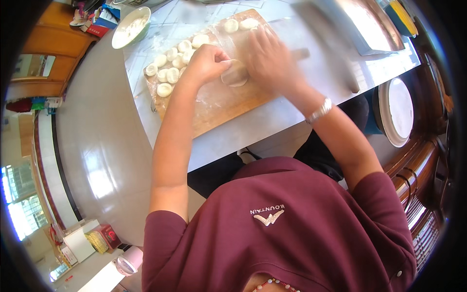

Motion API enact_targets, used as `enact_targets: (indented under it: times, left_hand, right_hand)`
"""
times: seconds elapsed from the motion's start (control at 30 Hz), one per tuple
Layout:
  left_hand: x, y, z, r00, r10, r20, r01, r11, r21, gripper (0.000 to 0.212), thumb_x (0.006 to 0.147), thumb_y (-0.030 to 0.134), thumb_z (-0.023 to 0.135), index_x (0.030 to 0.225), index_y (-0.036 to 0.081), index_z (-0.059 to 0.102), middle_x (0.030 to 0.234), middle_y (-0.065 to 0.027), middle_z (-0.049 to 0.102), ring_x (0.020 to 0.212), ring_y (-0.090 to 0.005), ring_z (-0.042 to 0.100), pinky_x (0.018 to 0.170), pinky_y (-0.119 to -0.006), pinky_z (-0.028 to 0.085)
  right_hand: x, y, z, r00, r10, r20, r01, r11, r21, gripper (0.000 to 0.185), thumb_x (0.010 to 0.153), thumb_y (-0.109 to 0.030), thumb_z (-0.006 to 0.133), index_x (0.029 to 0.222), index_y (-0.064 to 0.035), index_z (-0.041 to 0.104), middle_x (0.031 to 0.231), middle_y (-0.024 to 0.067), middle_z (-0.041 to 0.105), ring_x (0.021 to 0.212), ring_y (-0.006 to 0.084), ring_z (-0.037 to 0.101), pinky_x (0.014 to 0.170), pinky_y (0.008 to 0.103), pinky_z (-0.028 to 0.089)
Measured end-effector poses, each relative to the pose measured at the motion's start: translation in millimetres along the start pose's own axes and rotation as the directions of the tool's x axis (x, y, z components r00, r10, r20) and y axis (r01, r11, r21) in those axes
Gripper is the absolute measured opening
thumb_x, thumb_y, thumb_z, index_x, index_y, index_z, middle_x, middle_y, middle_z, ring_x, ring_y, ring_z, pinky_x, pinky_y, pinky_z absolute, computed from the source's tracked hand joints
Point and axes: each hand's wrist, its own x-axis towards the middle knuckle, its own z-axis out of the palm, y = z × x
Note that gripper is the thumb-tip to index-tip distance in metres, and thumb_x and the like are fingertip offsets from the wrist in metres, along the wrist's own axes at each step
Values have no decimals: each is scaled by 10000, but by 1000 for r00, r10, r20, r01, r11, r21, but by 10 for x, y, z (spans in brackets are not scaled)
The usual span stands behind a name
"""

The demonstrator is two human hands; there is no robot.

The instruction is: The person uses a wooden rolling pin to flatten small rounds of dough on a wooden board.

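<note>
My left hand pinches the edge of a thin, round dough wrapper between thumb and finger. The wrapper rests on a floured wooden board. Blurred and with its fingers stretched out, my right hand lies over a small rolling pin; the pin's end sticks out to the right of the palm. Several pressed dough pieces cluster on the board's left part, beside my left wrist. Beyond my right fingertips lie two more dough pieces.
A bowl of white flour-like contents stands at the table's far left corner. On the right are a blurred long dark object and a shiny metal box. A bucket with a white top stands beyond the table's right edge.
</note>
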Motion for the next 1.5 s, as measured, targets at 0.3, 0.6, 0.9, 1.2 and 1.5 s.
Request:
enact_targets:
  times: [0.3, 0.6, 0.9, 1.2, 1.5]
  left_hand:
    - [-164, -41, 132, 998, 22, -66, -30, 992, -120, 93, 778, 72, 575, 787, -19, 590, 688, -2, 570, 575, -58, 490, 508, -210, 406]
    - [-211, 68, 92, 999, -46, 16, 49, 953, -300, 54, 754, 54, 614, 766, 7, 591, 681, 7, 571, 602, -50, 516, 518, -206, 427]
    - [-106, 141, 168, 993, -14, -120, 19, 999, 44, 121, 781, 118, 626, 729, 9, 619, 614, 29, 553, 559, -48, 486, 516, -195, 390]
    - [-311, -19, 93, 994, -96, 52, 109, 867, -485, 158, 745, 62, 578, 882, -17, 592, 729, -37, 595, 621, -95, 551, 548, -218, 449]
    - [-78, 6, 61, 995, -21, -98, 21, 1000, -6, 118, 769, 97, 620, 743, -18, 611, 640, 13, 552, 582, -43, 459, 506, -219, 371]
  right_hand:
    - [-155, 52, -198, 999, -27, 19, 26, 998, 50, 477, 823, -228, 426, 1192, 74, 436, 1276, 260, 404, 1144, 333, 428, 951, 455, 305]
    - [-608, 2, -255, 998, -51, -38, 54, 995, 84, 370, 834, -228, 448, 1113, 3, 524, 1262, 224, 429, 1173, 305, 398, 953, 439, 289]
    - [87, 85, 16, 990, -16, -138, 16, 1000, 0, 485, 820, -210, 403, 1260, -6, 415, 1321, 201, 382, 1206, 318, 375, 980, 433, 271]
    - [-549, -9, -235, 1000, -3, -17, 4, 1000, 30, 478, 829, -245, 424, 1222, 27, 438, 1286, 235, 404, 1168, 323, 404, 949, 450, 293]
    - [193, 39, 49, 997, 3, -82, -3, 1000, 1, 517, 840, -257, 371, 1305, -29, 377, 1351, 216, 339, 1219, 329, 365, 987, 458, 278]
